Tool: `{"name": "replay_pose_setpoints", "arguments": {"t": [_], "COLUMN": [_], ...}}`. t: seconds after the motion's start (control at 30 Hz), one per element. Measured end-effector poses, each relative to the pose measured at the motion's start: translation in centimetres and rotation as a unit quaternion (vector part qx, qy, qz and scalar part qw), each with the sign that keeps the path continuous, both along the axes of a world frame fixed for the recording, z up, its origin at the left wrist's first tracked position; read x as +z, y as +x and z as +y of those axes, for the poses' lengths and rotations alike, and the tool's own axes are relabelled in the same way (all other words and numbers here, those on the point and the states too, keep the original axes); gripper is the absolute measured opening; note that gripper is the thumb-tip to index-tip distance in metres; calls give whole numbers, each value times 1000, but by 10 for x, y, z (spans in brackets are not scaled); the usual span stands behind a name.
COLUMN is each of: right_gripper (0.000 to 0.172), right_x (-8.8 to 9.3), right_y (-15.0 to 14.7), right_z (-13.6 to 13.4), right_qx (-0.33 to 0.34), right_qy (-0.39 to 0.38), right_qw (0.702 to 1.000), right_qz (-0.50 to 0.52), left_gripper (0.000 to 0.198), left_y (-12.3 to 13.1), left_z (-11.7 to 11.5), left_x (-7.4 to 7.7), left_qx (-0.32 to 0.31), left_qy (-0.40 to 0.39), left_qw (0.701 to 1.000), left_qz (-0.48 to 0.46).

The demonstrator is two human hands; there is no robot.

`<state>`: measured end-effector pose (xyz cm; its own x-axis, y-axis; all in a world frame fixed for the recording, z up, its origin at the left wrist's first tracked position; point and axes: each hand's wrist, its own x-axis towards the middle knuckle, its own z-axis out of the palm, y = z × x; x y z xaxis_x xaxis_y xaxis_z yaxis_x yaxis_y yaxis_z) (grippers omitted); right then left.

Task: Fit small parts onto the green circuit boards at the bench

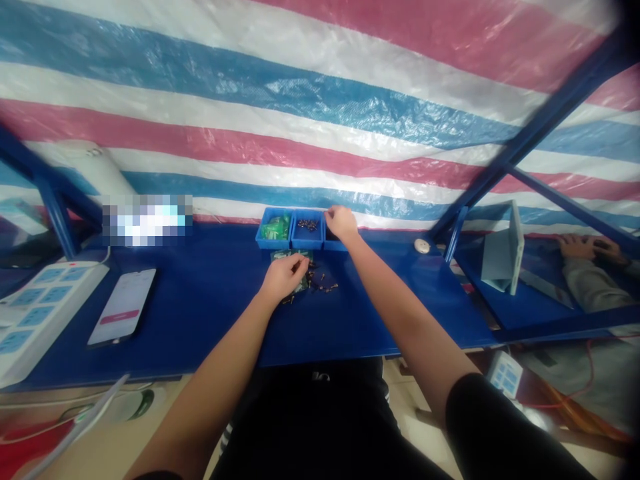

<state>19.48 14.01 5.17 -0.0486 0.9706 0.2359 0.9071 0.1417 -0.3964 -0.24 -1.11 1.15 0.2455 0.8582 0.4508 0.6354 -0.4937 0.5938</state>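
Three small blue bins stand in a row at the back of the blue table. The left bin holds green packets, and the middle bin holds small dark screw-like parts. My right hand is over the right bin, its fingers closed; whatever they hold is too small to make out. Nearer to me, my left hand has its fingers pinched together beside loose dark parts on the table. A green-and-clear packet lies partly under that hand, and the content of its pinch is hidden.
A phone and a power strip lie at the left. A round pale object sits right of the bins. Blue frame bars rise on both sides. Beyond the right bar are a standing tablet and another person's hands.
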Motion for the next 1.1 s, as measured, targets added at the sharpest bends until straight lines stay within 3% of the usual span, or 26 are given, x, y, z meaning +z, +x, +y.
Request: {"name": "replay_pose_setpoints", "arguments": {"t": [0.1, 0.2, 0.3, 0.37, 0.47, 0.63, 0.9, 1.1], "right_gripper": [36, 27, 19, 18, 19, 18, 10, 27], "right_x": [6, 9, 5, -3, -17, -34, -30, -20], "right_y": [4, 17, 33, 38, 35, 28, 23, 14], "right_z": [-12, -39, -75, -95, -112, -113, -127, -130], "right_qx": [50, 136, 265, 300, 318, 321, 273, 239], "right_qy": [2, -4, -104, -152, -171, -154, -56, -123], "right_qw": [992, 973, 940, 927, 920, 924, 932, 869], "right_qz": [116, 184, 190, 167, 152, 139, 231, 415], "left_gripper": [34, 35, 35, 34, 32, 33, 25, 29], "left_y": [-1, -1, 0, 2, 3, 1, 6, 8], "left_z": [0, -1, -1, 0, 1, 1, -1, 2], "left_x": [2, 3, 3, 1, -1, 0, -3, -8], "left_qx": [0, 4, 3, 2, 6, 7, -14, -33], "left_qy": [1, 4, 8, 10, 8, 3, -2, 26], "left_qw": [1000, 1000, 1000, 1000, 1000, 1000, 1000, 999], "left_qz": [-1, 1, 5, 5, 5, 6, -19, -34]}}
